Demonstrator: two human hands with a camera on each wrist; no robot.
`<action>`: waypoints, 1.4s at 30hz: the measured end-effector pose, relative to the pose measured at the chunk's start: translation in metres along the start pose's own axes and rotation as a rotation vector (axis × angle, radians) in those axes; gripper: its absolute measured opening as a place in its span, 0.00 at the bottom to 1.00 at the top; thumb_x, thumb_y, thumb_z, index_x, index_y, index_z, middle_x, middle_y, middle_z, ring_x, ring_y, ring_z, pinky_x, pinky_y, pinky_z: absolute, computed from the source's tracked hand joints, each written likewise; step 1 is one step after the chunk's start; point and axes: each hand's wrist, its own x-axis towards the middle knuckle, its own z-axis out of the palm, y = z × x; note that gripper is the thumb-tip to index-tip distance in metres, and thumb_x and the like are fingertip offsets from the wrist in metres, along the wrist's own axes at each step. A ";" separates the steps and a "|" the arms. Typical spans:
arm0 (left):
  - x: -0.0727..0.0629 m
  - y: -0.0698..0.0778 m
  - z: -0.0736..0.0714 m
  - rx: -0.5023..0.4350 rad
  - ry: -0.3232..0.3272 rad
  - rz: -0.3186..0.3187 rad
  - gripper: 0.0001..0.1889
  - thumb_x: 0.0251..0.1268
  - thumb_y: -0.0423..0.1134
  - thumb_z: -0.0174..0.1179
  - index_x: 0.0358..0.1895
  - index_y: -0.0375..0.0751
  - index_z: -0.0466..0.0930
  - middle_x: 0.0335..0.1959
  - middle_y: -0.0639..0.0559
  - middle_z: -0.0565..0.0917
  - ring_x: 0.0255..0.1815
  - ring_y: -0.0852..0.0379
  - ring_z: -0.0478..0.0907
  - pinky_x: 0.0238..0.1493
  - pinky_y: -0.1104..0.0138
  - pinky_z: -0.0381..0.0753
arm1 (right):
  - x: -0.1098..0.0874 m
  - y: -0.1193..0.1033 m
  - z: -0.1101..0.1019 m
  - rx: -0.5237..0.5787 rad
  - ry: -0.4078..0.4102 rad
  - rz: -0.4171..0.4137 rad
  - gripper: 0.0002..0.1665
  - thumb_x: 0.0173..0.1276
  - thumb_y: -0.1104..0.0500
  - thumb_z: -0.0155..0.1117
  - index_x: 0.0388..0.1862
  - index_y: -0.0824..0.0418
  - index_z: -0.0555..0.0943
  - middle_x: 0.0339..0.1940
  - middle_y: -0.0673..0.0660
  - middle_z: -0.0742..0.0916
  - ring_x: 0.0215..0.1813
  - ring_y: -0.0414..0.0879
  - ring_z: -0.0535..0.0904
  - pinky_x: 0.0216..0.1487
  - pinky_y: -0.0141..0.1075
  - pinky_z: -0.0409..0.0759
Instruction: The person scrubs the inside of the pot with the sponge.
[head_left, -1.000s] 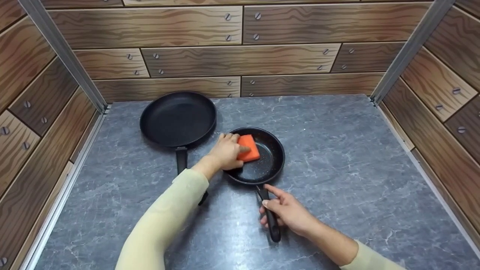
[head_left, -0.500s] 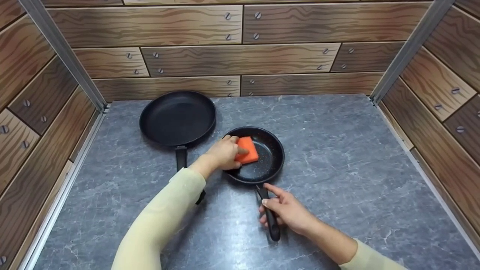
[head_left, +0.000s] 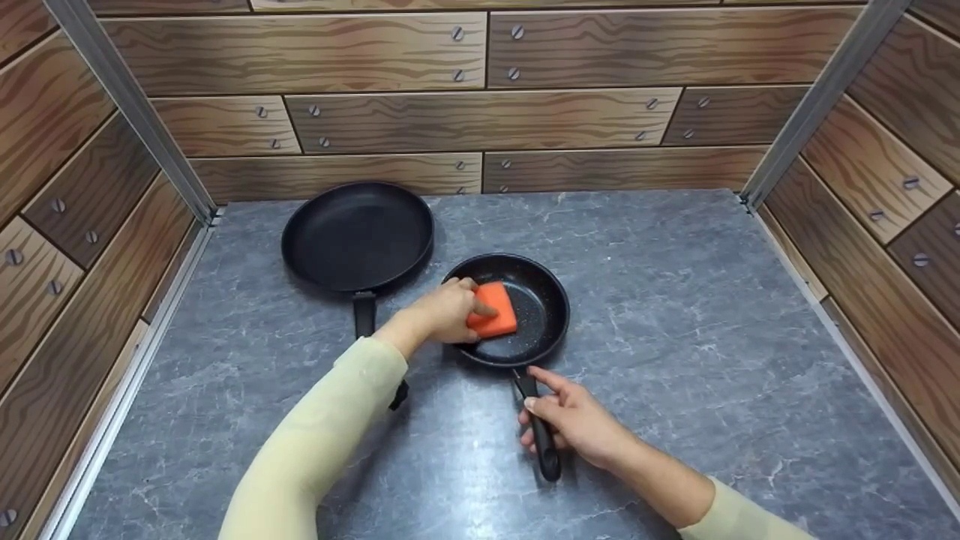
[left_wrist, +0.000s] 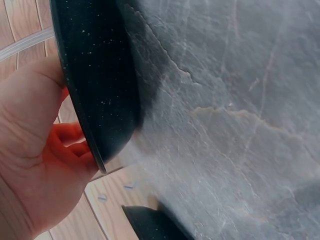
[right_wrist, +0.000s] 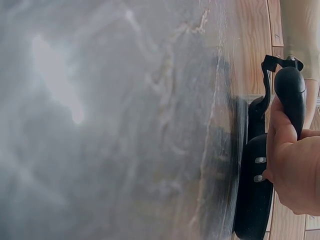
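My left hand (head_left: 451, 311) grips an orange sponge (head_left: 495, 315) and presses it on the left inner side of the small black speckled frying pan (head_left: 534, 322). In the left wrist view the left hand (left_wrist: 45, 150) reaches over the rim of the small pan (left_wrist: 95, 75), whose wall hides most of the sponge. My right hand (head_left: 581, 424) holds the pan's black handle (head_left: 546, 446), thumb on top and index finger stretched toward the pan. The right wrist view has the right hand (right_wrist: 295, 167) around that handle (right_wrist: 291, 92), end toward the camera.
A larger black frying pan (head_left: 360, 236) rests at the back left, its handle (head_left: 364, 315) partly hidden under my left forearm. Wood-patterned walls (head_left: 480, 120) close off the back and sides of the grey marbled table (head_left: 712, 322).
The left hand has slid the sponge a short way toward me along the pan's left inside. The right hand and the small pan stay in place.
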 end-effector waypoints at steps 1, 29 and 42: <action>-0.001 0.000 0.000 -0.003 -0.001 0.005 0.27 0.63 0.45 0.76 0.67 0.55 0.86 0.64 0.37 0.80 0.68 0.41 0.73 0.74 0.52 0.68 | 0.000 0.000 0.000 0.001 0.000 0.003 0.47 0.82 0.62 0.57 0.88 0.68 0.44 0.41 0.63 0.87 0.33 0.47 0.89 0.41 0.45 0.90; -0.008 0.014 0.005 -0.156 -0.009 0.124 0.22 0.61 0.42 0.79 0.59 0.51 0.91 0.62 0.40 0.81 0.66 0.42 0.74 0.67 0.53 0.73 | 0.000 0.002 -0.001 0.004 -0.030 -0.003 0.48 0.82 0.61 0.58 0.88 0.69 0.42 0.41 0.63 0.87 0.34 0.48 0.89 0.41 0.46 0.90; -0.004 0.020 0.009 -0.174 0.003 0.150 0.22 0.61 0.41 0.78 0.60 0.50 0.91 0.67 0.36 0.78 0.69 0.40 0.72 0.69 0.52 0.72 | 0.000 0.001 -0.001 0.004 -0.026 0.007 0.48 0.82 0.60 0.58 0.88 0.69 0.42 0.42 0.64 0.87 0.34 0.48 0.89 0.41 0.46 0.90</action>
